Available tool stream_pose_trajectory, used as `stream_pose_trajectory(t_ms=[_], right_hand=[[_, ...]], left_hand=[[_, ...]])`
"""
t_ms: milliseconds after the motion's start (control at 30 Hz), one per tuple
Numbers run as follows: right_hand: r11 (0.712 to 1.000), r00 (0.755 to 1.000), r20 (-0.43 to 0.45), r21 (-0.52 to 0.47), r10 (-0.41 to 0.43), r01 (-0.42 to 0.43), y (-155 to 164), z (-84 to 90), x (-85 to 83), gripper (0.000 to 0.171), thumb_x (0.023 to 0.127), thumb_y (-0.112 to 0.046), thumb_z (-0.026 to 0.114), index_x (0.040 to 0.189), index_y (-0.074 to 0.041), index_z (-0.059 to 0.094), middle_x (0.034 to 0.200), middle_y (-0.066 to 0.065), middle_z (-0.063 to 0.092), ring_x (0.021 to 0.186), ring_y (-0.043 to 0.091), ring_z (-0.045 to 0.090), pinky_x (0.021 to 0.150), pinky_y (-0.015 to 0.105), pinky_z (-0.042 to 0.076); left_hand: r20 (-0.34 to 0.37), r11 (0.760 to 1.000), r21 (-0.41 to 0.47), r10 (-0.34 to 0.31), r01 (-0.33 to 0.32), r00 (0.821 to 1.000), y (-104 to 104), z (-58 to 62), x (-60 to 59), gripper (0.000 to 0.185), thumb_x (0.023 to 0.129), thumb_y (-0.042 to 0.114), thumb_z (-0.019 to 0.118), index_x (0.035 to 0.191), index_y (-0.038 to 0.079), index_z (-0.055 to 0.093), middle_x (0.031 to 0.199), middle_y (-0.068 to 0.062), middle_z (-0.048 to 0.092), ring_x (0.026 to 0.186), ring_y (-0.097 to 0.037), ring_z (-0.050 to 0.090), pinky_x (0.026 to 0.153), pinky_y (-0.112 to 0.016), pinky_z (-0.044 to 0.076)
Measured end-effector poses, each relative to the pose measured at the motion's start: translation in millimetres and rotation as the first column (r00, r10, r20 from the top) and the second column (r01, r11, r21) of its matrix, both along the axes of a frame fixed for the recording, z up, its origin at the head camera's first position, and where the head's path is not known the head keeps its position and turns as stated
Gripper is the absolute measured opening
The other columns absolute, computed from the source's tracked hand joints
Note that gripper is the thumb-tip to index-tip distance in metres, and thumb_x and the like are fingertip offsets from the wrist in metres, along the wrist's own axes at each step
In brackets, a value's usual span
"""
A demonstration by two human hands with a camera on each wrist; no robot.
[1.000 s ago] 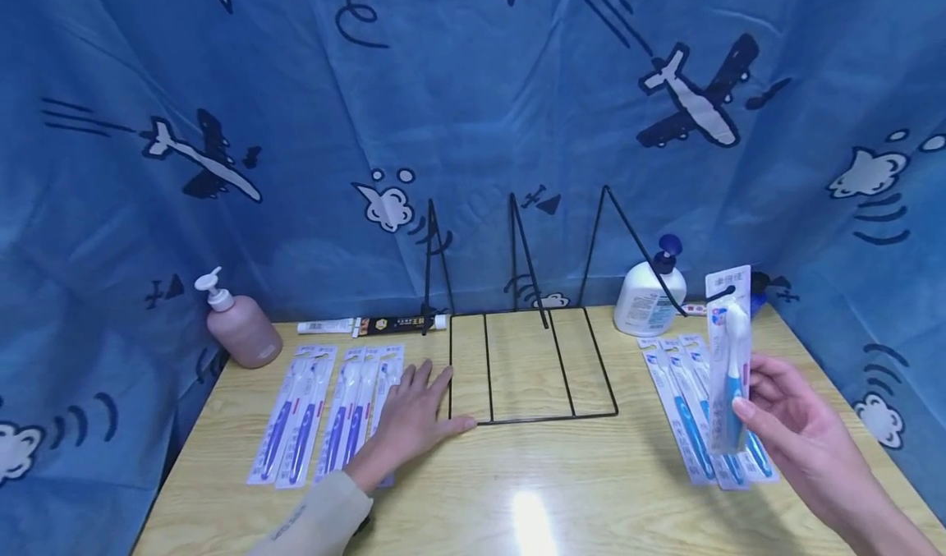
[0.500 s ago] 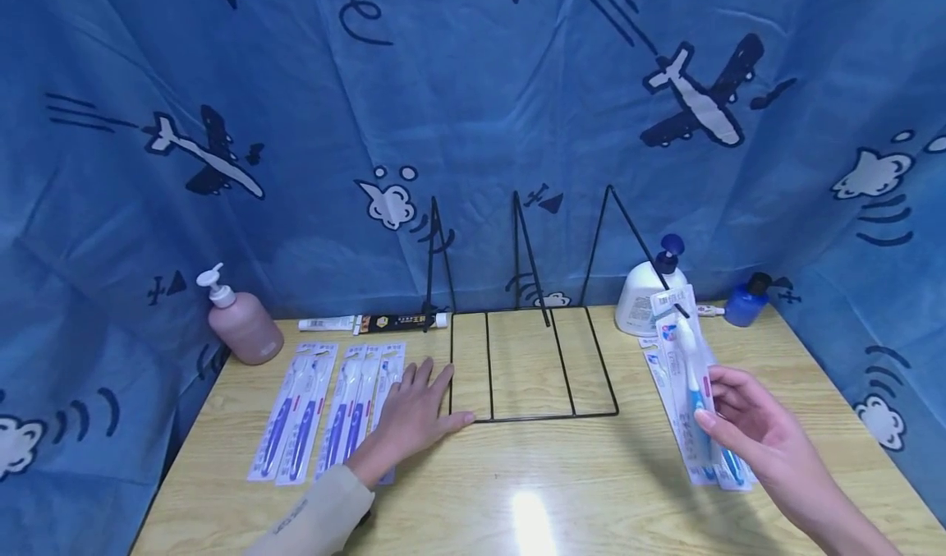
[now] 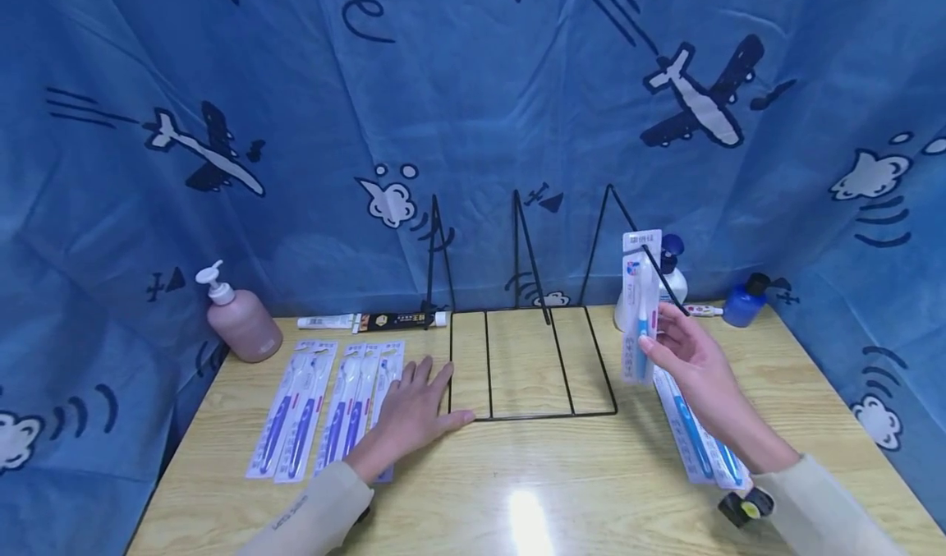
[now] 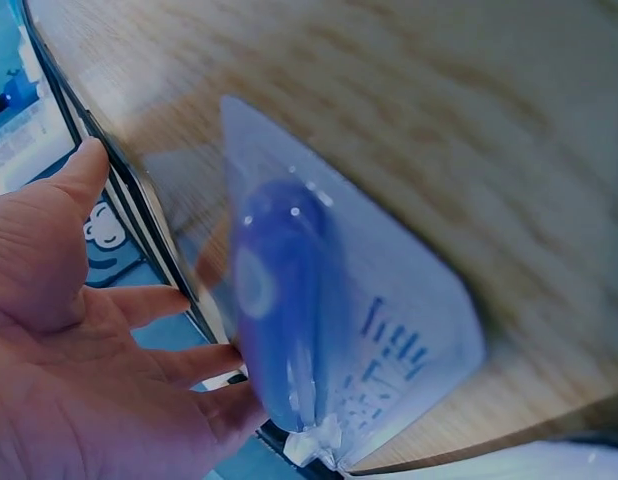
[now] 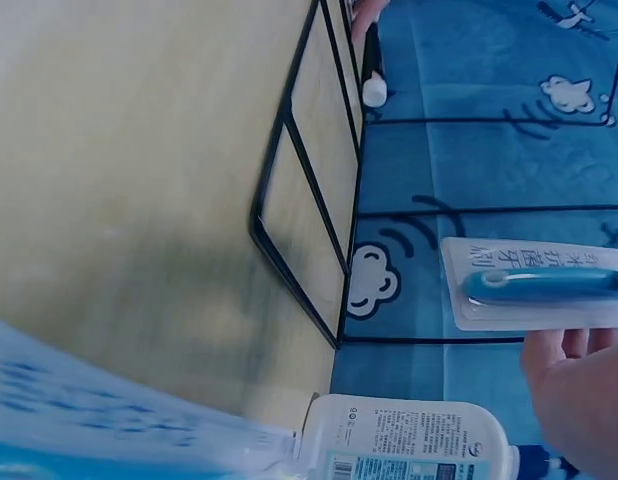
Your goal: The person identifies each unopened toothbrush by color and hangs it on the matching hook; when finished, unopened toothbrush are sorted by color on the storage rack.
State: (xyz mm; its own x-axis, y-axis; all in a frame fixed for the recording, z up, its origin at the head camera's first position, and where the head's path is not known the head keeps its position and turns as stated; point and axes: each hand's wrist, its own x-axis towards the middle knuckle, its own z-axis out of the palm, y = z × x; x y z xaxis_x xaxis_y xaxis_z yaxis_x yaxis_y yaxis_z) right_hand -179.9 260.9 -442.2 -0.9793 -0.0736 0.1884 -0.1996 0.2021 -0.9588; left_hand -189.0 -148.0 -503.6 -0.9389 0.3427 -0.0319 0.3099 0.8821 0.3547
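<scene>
Blue packaged toothbrush [image 3: 641, 319], upright, head upward; right hand [image 3: 696, 369] pinching it

pink pump bottle [image 3: 247, 328] — left | black tube [image 3: 395, 321] beside white tube [image 3: 325, 323] | white pump bottle [image 5: 404, 435], blue bottle [image 3: 745, 304] — right | airplane-print curtain [image 3: 473, 88]

White pump bottle [image 3: 674, 287] partly hidden behind held toothbrush pack [image 3: 640, 305]. Upper ends of blue toothbrush packs [image 3: 692, 437] covered by right hand [image 3: 691, 359] and held pack. Right wrist view: right edge cuts both off. Left wrist view: purple toothbrush pack [image 4: 289, 290] blurred; contact with left hand [image 4: 99, 330] hard to judge.
</scene>
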Motion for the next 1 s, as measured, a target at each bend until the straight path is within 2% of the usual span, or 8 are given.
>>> stream_pose_trajectory(t_ms=[133, 267, 333, 400, 500, 667, 800, 1000], right_hand=[[0.999, 1.0, 0.009, -0.051, 0.017, -0.016, -8.9, 2.3, -36.7, 0.046, 0.113, -0.022, 0.065, 0.156, -0.015, 0.05, 0.148, 0.006, 0.058, 0.127, 0.01, 0.059, 0.099, 0.02, 0.05], [0.99, 0.998, 0.03, -0.133, 0.056, -0.052, -13.8, 3.2, -66.8, 0.036, 0.114, -0.023, 0.064, 0.148, -0.024, 0.053, 0.143, -0.003, 0.059, 0.127, 0.013, 0.056, 0.103, 0.028, 0.045], [0.98, 0.997, 0.011, -0.187, 0.071, -0.068, -16.1, 3.0, -80.4, 0.032, 0.114, -0.018, 0.062, 0.144, -0.024, 0.055, 0.137, -0.005, 0.061, 0.125, 0.013, 0.056, 0.103, 0.031, 0.044], [0.973, 0.997, -0.013, -0.22, 0.072, -0.073, -18.2, 2.6, -92.1, 0.029, 0.114, -0.013, 0.061, 0.141, -0.022, 0.057, 0.131, -0.008, 0.063, 0.121, 0.012, 0.057, 0.103, 0.031, 0.043], [0.969, 0.998, -0.037, -0.243, 0.044, -0.052, -20.7, 1.6, -105.1, 0.025, 0.113, -0.007, 0.059, 0.135, -0.02, 0.058, 0.123, -0.01, 0.066, 0.116, 0.01, 0.059, 0.1, 0.024, 0.046], [0.969, 1.0, -0.022, -0.246, -0.013, 0.007, -23.8, 3.2, -113.6, 0.022, 0.112, -0.009, 0.061, 0.133, -0.016, 0.058, 0.119, -0.009, 0.065, 0.115, 0.009, 0.058, 0.1, 0.022, 0.045], [0.965, 0.994, -0.081, -0.256, -0.079, 0.056, -27.9, 8.3, -112.5, 0.026, 0.11, -0.007, 0.065, 0.134, -0.012, 0.06, 0.122, -0.006, 0.065, 0.118, 0.011, 0.059, 0.1, 0.02, 0.047], [0.945, 0.977, -0.167, -0.319, -0.132, 0.073, -30.7, 19.4, -103.3, 0.043, 0.108, -0.005, 0.069, 0.148, 0.002, 0.056, 0.133, 0.002, 0.065, 0.127, 0.017, 0.06, 0.104, 0.022, 0.05]], left_hand=[[0.004, 1.0, -0.007, 0.005, -0.005, 1.0, -0.7, 0.2, -0.5, 0.091, 0.101, 0.06, 0.072, 0.165, 0.002, 0.044, 0.169, -0.034, 0.032, 0.154, -0.059, 0.029, 0.119, -0.073, 0.032], [0.004, 1.0, -0.01, 0.002, -0.002, 1.0, -0.9, 0.9, -0.9, 0.091, 0.101, 0.06, 0.072, 0.166, 0.002, 0.043, 0.169, -0.034, 0.031, 0.154, -0.06, 0.028, 0.12, -0.073, 0.032], [0.006, 1.0, -0.009, 0.0, 0.0, 1.0, -1.0, 0.3, -0.6, 0.092, 0.101, 0.061, 0.072, 0.166, 0.002, 0.043, 0.169, -0.034, 0.031, 0.154, -0.06, 0.028, 0.12, -0.072, 0.032], [0.007, 1.0, -0.006, -0.002, 0.002, 1.0, -0.7, -0.2, 0.0, 0.091, 0.102, 0.061, 0.071, 0.166, 0.003, 0.043, 0.169, -0.034, 0.031, 0.154, -0.06, 0.028, 0.12, -0.071, 0.032], [0.01, 1.0, -0.005, -0.003, 0.003, 1.0, -0.3, -1.0, 0.8, 0.091, 0.102, 0.061, 0.071, 0.166, 0.003, 0.043, 0.169, -0.034, 0.03, 0.154, -0.06, 0.027, 0.121, -0.071, 0.032], [0.011, 1.0, -0.012, -0.001, 0.001, 1.0, 1.3, -1.7, 0.5, 0.09, 0.102, 0.061, 0.071, 0.166, 0.003, 0.043, 0.17, -0.033, 0.031, 0.154, -0.059, 0.028, 0.12, -0.07, 0.033], [0.006, 1.0, -0.022, -0.005, 0.005, 1.0, 1.6, -2.4, 0.0, 0.091, 0.102, 0.061, 0.07, 0.166, 0.003, 0.043, 0.169, -0.034, 0.031, 0.154, -0.059, 0.028, 0.12, -0.07, 0.033], [-0.015, 0.999, -0.047, -0.01, 0.009, 1.0, 0.7, -2.9, -0.4, 0.09, 0.102, 0.062, 0.07, 0.165, 0.003, 0.044, 0.168, -0.034, 0.033, 0.152, -0.059, 0.031, 0.119, -0.069, 0.036]])
